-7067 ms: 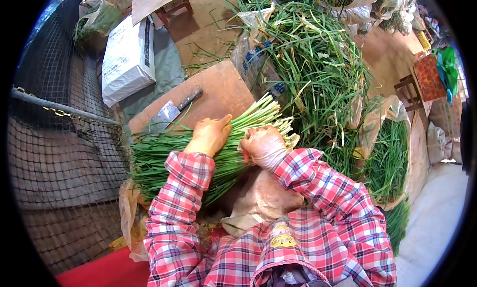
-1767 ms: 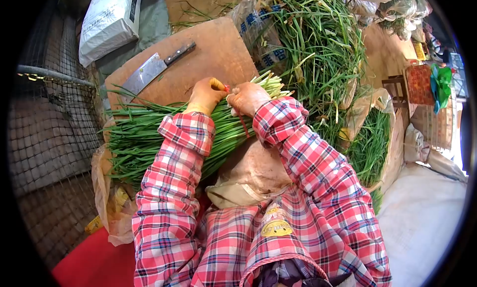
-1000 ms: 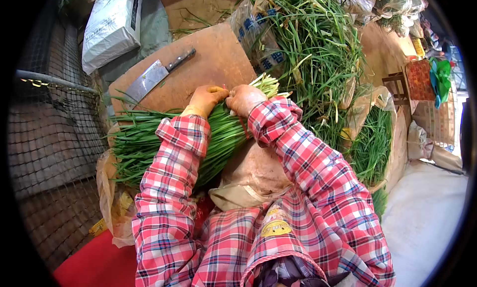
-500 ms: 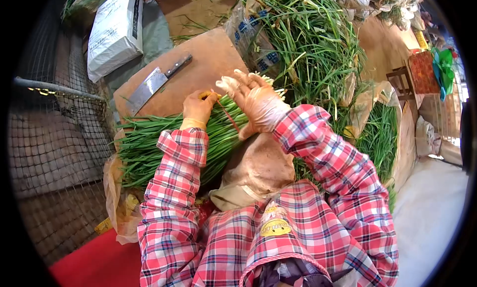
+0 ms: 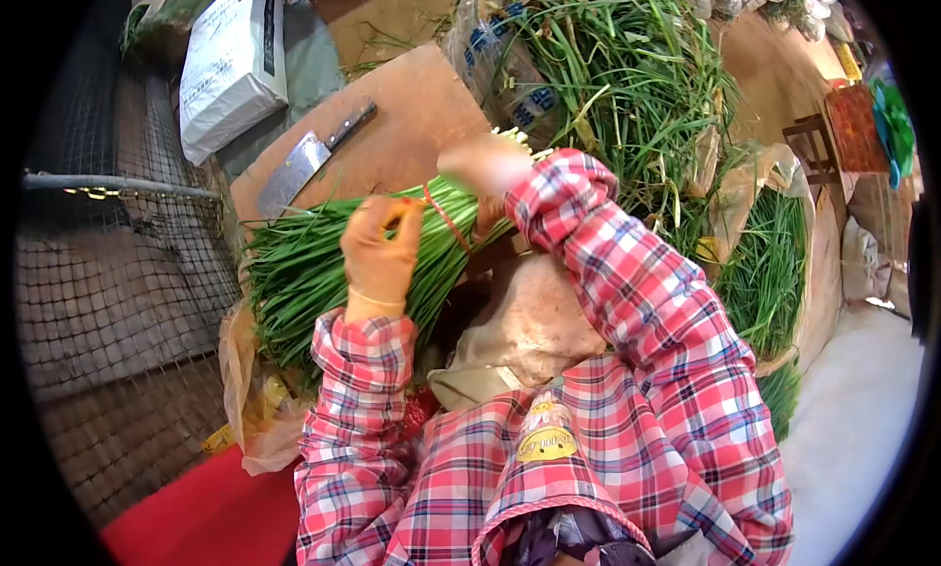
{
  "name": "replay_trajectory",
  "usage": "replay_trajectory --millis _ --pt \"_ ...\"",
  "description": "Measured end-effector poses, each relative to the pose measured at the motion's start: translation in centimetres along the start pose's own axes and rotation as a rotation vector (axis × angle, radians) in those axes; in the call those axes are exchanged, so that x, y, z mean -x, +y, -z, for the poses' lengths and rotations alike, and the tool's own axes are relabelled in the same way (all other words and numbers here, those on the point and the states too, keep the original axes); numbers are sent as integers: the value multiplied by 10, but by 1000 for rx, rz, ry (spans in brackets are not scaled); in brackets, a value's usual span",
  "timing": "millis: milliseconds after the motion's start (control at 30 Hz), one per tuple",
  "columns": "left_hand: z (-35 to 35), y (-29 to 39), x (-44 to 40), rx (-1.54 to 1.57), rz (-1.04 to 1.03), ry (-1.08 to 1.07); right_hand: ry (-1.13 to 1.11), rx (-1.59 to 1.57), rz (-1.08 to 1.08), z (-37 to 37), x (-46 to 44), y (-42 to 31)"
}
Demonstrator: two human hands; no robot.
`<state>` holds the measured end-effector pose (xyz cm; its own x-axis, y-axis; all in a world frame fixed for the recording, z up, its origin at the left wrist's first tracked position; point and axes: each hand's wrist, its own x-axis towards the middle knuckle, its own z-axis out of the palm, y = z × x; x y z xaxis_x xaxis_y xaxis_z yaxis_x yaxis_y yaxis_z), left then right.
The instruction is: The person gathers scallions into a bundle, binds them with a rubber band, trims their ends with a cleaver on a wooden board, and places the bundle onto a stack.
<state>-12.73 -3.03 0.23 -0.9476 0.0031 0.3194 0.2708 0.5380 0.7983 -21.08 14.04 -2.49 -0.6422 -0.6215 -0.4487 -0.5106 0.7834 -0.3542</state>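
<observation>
A thick bunch of garlic chives (image 5: 323, 272) lies across my lap and the board's lower edge, green leaves to the left, pale stem ends at upper right. A red band (image 5: 446, 215) circles it near the stems. My right hand (image 5: 485, 166), gloved and partly smeared by motion, wraps round the stem end just beyond the band. Above the leaves, left of the band, my left hand (image 5: 377, 257) in an orange-tan glove has its thumb and forefinger curled together in a ring. Whether anything small is between those fingertips I cannot tell.
A cleaver (image 5: 312, 162) rests on the brown board (image 5: 417, 96) ahead. Loose chives (image 5: 627, 66) are heaped at upper right, with a bagged pile (image 5: 765, 262) below them. A white package (image 5: 233, 71) stands at upper left, beside netting (image 5: 127, 292).
My left hand has drawn back from the band, toward me and slightly left. My right hand, spread open before, has closed round the stem end. The red band now sits round the bunch.
</observation>
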Motion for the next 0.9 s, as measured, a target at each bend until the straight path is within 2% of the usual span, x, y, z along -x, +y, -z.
replay_trajectory --millis 33,67,100,167,200,233,300,400,433,467,500,567,633,667,700,767,800,867,900 --pt "4 -3 -4 -72 58 -24 -55 114 -76 9 14 -15" --pt "4 -1 -7 -27 41 -14 23 111 -51 8 28 -22" --pt "4 0 -9 16 30 -6 286 -9 45 0 40 -23" --pt "-3 -3 -9 -4 -37 13 639 -80 -12 -14 57 -35" --pt "-7 -4 -8 -20 -109 31 788 -66 -51 -18 58 -45" --pt "-10 -1 -8 -14 -128 18 814 -168 -93 -23 54 -52" --pt "-13 7 -6 -195 -279 17 715 -310 -63 -34 36 -51" --pt "-11 17 -1 -189 -254 -42 638 -604 -131 -33 34 -54" --pt "-6 16 1 -138 -235 -49 651 -609 -142 -35 36 -54" --pt "4 2 6 -287 -315 -196 694 -746 -135 -37 36 -53" --pt "2 5 16 -282 -321 -200 731 -882 -124 -38 38 -53" --pt "-5 15 33 -750 -90 -376 799 -924 -77 -32 38 -54" --pt "-22 8 35 -951 11 -637 797 -864 -68 -23 35 -60" --pt "-29 5 34 -923 -36 -576 866 -1169 0 -38 16 -60" --pt "-35 -2 34 -891 -82 -513 868 -1173 -2 -33 11 -58" --pt "-41 -16 23 -1010 -76 -568 736 -1783 39 -23 7 -49" --pt "-45 -28 17 -1128 -69 -622 779 -1440 30 2 27 -58" --pt "-45 -94 9 -1210 -406 -494 741 -1389 104 8 36 -81" --pt "-33 -83 -6 -1006 -199 -546 681 -1394 138 4 48 -91"
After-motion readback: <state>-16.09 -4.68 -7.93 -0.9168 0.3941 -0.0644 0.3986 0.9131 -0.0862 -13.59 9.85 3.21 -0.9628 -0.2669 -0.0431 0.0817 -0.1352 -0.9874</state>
